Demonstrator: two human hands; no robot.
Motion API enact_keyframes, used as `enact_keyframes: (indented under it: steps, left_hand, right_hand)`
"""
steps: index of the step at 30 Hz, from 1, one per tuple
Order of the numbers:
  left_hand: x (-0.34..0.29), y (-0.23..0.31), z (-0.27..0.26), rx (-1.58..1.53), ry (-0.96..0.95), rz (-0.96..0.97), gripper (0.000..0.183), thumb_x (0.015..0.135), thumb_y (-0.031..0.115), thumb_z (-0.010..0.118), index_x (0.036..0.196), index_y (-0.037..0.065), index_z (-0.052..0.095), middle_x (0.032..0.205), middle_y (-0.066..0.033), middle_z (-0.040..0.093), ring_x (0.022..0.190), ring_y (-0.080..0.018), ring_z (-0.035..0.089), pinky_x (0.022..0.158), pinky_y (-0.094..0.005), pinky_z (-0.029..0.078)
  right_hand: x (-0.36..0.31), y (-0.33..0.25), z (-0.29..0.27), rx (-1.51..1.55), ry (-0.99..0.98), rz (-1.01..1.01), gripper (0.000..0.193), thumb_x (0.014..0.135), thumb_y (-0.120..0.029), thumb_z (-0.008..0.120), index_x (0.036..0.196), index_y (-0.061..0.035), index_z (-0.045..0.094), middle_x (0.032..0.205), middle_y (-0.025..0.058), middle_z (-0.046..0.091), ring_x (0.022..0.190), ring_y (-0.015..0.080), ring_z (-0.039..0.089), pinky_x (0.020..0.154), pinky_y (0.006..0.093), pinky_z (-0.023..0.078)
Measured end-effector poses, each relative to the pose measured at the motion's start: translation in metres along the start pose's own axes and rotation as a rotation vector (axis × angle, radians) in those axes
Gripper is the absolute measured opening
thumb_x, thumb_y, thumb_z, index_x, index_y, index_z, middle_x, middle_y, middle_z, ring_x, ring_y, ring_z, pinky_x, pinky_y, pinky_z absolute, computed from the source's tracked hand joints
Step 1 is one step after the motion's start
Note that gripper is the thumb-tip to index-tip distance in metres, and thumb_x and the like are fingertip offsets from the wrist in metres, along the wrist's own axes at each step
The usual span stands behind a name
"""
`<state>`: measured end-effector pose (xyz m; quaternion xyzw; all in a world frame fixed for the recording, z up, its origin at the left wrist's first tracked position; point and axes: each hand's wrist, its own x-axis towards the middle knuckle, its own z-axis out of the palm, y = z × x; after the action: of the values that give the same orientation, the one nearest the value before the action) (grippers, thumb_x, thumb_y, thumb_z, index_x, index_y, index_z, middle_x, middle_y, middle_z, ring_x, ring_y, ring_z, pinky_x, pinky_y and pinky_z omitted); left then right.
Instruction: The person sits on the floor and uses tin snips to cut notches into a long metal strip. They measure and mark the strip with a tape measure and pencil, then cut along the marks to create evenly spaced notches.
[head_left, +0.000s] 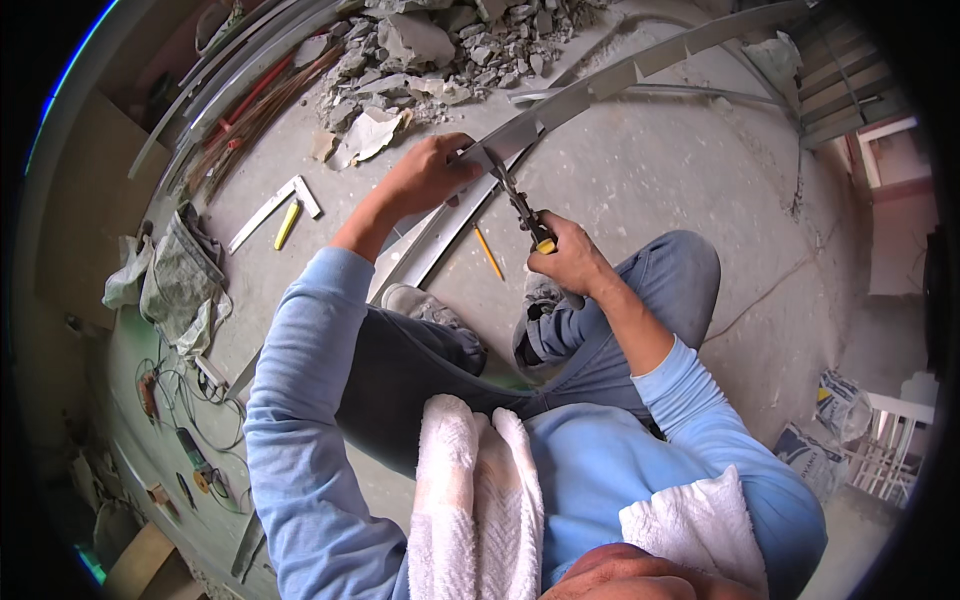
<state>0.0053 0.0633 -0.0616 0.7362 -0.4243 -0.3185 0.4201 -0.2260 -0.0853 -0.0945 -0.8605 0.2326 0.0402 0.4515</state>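
Hands busy: left hand [428, 172] pinches the metal track [560, 105] at upper centre, right hand [568, 255] squeezes tin snips [518, 205] biting its edge. Several notches already show toward upper right; nearer stretch looks uncut, I'd say.

Snips' handles [543, 243] hidden inside right hand [570, 262]; blade tips hidden where they meet metal strip [600, 85]; strip's far end cut off by edge.

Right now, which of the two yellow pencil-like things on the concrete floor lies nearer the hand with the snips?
The thin orange-yellow pencil, just left of the right hand gripping the metal snips. The thicker yellow marker lies far left, beside the white angle piece.
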Motion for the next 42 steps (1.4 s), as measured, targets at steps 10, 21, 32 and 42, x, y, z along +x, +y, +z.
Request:
enact_keyframes:
  steps: [10, 21, 32, 42]
  left_hand:
    - [0.005, 0.003, -0.004, 0.031, -0.019, 0.012, 0.032, 0.099, 0.023, 0.068, 0.118, -0.002, 0.064, 0.083, -0.0098, 0.071, 0.066, -0.0155, 0.070, 0.063, -0.0333, 0.056]
    - [0.005, 0.001, -0.004, -0.005, 0.006, 0.056, 0.029, 0.098, 0.019, 0.066, 0.118, -0.002, 0.064, 0.079, -0.0088, 0.067, 0.065, -0.0162, 0.068, 0.060, -0.0338, 0.056]
    - [0.007, 0.002, -0.001, 0.024, 0.001, 0.026, 0.035, 0.099, 0.023, 0.068, 0.124, -0.001, 0.063, 0.085, -0.0102, 0.071, 0.069, -0.0142, 0.067, 0.065, -0.0331, 0.055]
    - [0.008, -0.001, -0.002, 0.010, 0.001, 0.017, 0.036, 0.100, 0.025, 0.069, 0.123, -0.001, 0.063, 0.084, -0.0090, 0.069, 0.070, -0.0136, 0.066, 0.066, -0.0331, 0.054]
  right_hand:
    - [0.004, -0.009, -0.007, -0.083, 0.029, -0.005, 0.038, 0.074, -0.021, 0.068, 0.102, 0.0032, 0.062, 0.085, 0.0237, 0.064, 0.078, 0.0374, 0.063, 0.076, 0.0435, 0.052]
    - [0.009, -0.004, -0.007, -0.107, 0.014, -0.039, 0.043, 0.075, -0.026, 0.068, 0.107, 0.0026, 0.062, 0.090, 0.0274, 0.068, 0.088, 0.0443, 0.066, 0.082, 0.0462, 0.053]
    - [0.010, 0.001, -0.008, -0.090, 0.005, -0.073, 0.043, 0.075, -0.024, 0.067, 0.107, 0.0037, 0.061, 0.091, 0.0281, 0.068, 0.087, 0.0450, 0.066, 0.081, 0.0465, 0.053]
    - [0.012, 0.005, -0.001, -0.109, 0.039, -0.072, 0.037, 0.074, -0.017, 0.067, 0.104, 0.0022, 0.058, 0.082, 0.0201, 0.061, 0.076, 0.0333, 0.061, 0.074, 0.0419, 0.051]
